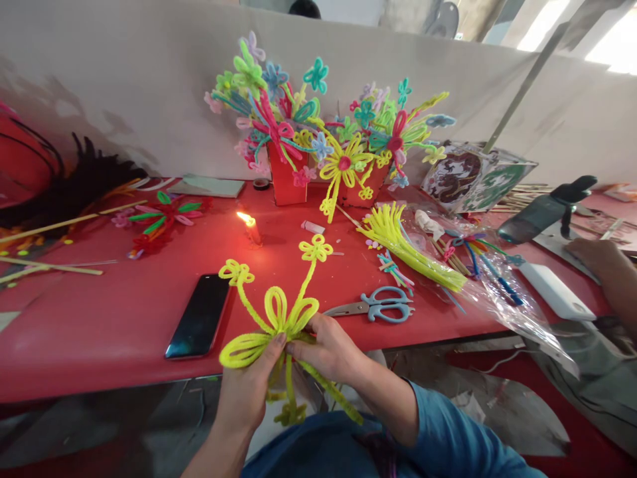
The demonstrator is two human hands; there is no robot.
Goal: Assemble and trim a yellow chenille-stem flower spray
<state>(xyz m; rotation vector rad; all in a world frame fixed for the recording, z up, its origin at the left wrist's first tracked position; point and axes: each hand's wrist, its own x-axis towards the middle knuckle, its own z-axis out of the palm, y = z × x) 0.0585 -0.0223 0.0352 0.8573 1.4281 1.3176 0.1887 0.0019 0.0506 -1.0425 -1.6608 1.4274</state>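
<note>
Over the table's front edge, both my hands grip a yellow pipe-cleaner flower (276, 311) with looped petals. Two stems rise from it, each topped by a small looped blossom, and more stems hang below. My left hand (249, 392) pinches the flower's centre with the thumb on top. From the right, my right hand (331, 348) closes on the centre and a petal, its fingertips partly hidden. Blue-handled scissors (388, 307) lie to the right of the flower, and a black phone (199, 315) lies to its left. A bundle of yellow pipe cleaners (413, 249) rests behind the scissors.
A lit candle (252, 229) stands on the red table (124, 318) behind the flower. Two red boxes (288, 176) of pipe-cleaner flowers stand at the back. At right are a plastic bag (522, 318), a white power bank (556, 292), a bottle (535, 216) and another person's hand (592, 255).
</note>
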